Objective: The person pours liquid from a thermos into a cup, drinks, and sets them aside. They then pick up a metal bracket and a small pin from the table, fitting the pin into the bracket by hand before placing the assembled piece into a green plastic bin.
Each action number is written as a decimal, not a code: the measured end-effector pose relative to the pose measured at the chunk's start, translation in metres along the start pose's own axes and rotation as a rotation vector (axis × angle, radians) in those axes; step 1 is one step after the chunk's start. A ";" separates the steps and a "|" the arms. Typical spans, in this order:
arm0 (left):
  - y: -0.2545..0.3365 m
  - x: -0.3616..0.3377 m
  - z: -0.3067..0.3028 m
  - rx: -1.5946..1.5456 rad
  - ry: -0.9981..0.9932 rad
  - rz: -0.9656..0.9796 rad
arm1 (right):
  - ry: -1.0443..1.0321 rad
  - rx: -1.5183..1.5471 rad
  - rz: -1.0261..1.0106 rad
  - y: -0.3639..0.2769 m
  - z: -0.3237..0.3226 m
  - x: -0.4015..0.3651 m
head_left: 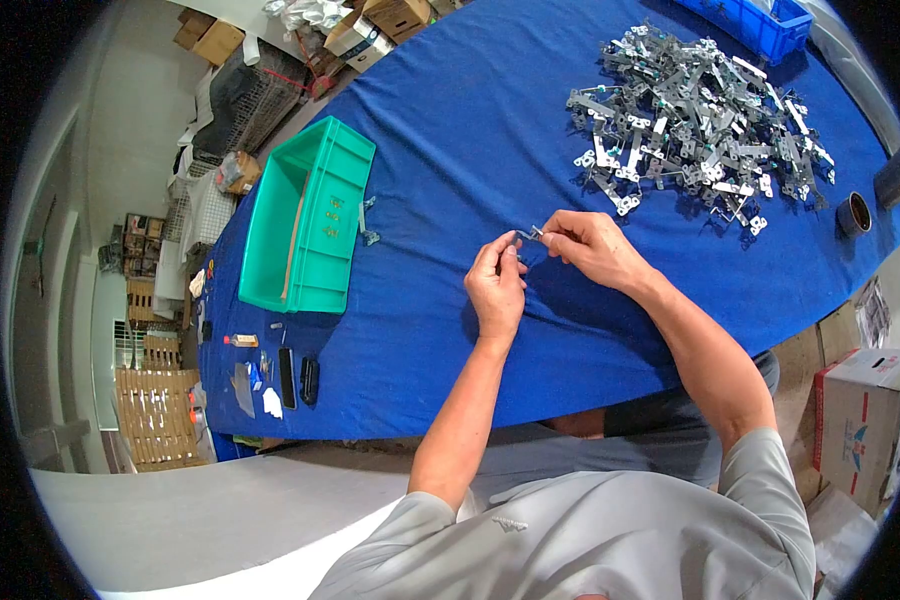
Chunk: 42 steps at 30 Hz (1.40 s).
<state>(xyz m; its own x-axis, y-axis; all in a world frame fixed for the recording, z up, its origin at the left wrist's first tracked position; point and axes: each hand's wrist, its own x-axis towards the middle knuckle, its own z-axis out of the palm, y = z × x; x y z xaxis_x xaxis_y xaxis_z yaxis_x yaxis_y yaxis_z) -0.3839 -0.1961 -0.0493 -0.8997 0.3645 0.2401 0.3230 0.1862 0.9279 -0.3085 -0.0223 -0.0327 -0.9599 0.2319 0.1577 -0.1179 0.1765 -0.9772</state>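
Squarely between left hand and right hand: metal clip (fingertip-pinched)

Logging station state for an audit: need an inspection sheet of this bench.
Surface: table covered with blue cloth.
Job's things: part, small and metal, held above the cloth; pile of metal parts at far right.
Clutter: green bin, blue bin, tape roll, small items at the left edge.
Hands: left hand and right hand both pinch the part.
Cables: nothing seen.
Surroundings: boxes by the table, pallets on the floor.
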 end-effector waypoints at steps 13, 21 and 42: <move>-0.002 0.000 -0.003 0.059 -0.008 0.071 | 0.018 -0.202 -0.014 -0.006 -0.003 -0.002; 0.008 0.001 -0.003 0.210 0.021 0.267 | 0.039 -0.147 0.027 0.002 -0.003 -0.001; 0.003 0.000 -0.002 0.036 -0.025 -0.051 | 0.065 0.166 0.139 -0.015 -0.008 0.000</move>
<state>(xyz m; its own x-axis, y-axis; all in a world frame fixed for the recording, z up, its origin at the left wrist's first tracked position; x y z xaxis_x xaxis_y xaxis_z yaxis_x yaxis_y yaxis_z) -0.3832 -0.1976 -0.0459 -0.9078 0.3764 0.1851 0.2876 0.2372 0.9279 -0.3049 -0.0171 -0.0171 -0.9519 0.3055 0.0234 -0.0311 -0.0204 -0.9993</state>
